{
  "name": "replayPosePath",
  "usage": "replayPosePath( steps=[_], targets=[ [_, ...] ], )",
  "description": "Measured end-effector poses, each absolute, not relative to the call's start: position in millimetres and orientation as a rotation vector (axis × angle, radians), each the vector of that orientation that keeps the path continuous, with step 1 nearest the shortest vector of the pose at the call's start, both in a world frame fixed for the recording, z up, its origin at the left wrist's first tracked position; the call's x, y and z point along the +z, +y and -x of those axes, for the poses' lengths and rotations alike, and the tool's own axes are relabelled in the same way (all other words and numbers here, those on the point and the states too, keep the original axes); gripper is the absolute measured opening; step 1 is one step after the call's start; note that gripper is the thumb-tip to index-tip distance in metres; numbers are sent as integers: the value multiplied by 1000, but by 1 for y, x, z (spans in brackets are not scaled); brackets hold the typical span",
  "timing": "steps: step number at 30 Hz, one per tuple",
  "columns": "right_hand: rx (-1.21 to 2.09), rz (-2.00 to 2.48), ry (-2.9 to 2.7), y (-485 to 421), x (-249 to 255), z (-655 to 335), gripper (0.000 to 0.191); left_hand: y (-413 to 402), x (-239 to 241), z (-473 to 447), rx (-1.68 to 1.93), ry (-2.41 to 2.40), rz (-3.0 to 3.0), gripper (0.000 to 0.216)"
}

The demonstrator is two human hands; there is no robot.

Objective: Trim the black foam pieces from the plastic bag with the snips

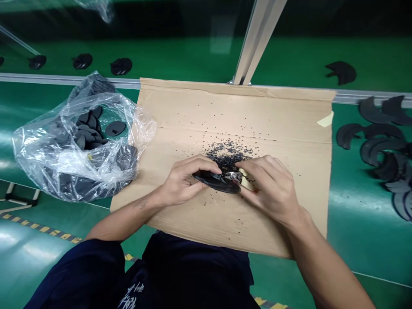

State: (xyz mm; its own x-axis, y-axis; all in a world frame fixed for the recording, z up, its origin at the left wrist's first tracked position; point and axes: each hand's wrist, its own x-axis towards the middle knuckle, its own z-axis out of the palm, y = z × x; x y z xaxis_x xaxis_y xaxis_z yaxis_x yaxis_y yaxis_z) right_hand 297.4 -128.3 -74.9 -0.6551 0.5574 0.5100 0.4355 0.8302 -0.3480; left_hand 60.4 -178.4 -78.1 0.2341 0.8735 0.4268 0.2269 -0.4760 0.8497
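My left hand (186, 178) pinches a flat, rounded black plastic part (220, 183) at its left side, over the cardboard sheet (180, 98). In my right hand (270, 184) is a pair of small cutting pliers (234, 175) with pale yellow handles, its metal jaws at the right end of the black part. Whether the jaws touch the part I cannot tell. Just beyond both hands lies a heap of tiny black trimmings (227, 152), with loose bits scattered around it.
On the left, a clear plastic bag (41, 146) holds several black discs (115, 128). Curved black pieces (373, 148) lie piled on the green surface at the right. A metal post (257, 38) rises behind the cardboard, and more black parts (121, 66) lie beyond the rail.
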Motion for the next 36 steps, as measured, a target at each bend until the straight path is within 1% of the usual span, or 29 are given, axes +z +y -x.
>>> replayPosePath(
  steps=[6,14,21,25,28,30,33,36],
  targets=[
    [250,678,-2376,-130,-77,-295,23,-178,-79,-61,1270,947,-1878,29],
    [292,680,-2362,-134,-78,-294,23,-178,-82,-65,1330,919,-1835,16],
    [232,736,-2379,-141,-75,-294,23,-178,-82,-67,1342,935,-1828,13],
    [368,762,-2372,-143,-73,-293,16,-177,-84,-69,1311,943,-1804,11],
    [461,793,-2298,-138,-73,-294,16,-178,-74,-64,1205,1038,-1781,17],
    [363,831,-2293,-130,-73,-297,16,-178,-58,-53,1028,1102,-1812,23],
    [80,915,-2322,-119,-78,-302,14,-166,-30,-25,761,1127,-1960,23],
    [-21,888,-2334,-114,-85,-304,14,-125,-11,10,693,1247,-2215,31]
  ],
)
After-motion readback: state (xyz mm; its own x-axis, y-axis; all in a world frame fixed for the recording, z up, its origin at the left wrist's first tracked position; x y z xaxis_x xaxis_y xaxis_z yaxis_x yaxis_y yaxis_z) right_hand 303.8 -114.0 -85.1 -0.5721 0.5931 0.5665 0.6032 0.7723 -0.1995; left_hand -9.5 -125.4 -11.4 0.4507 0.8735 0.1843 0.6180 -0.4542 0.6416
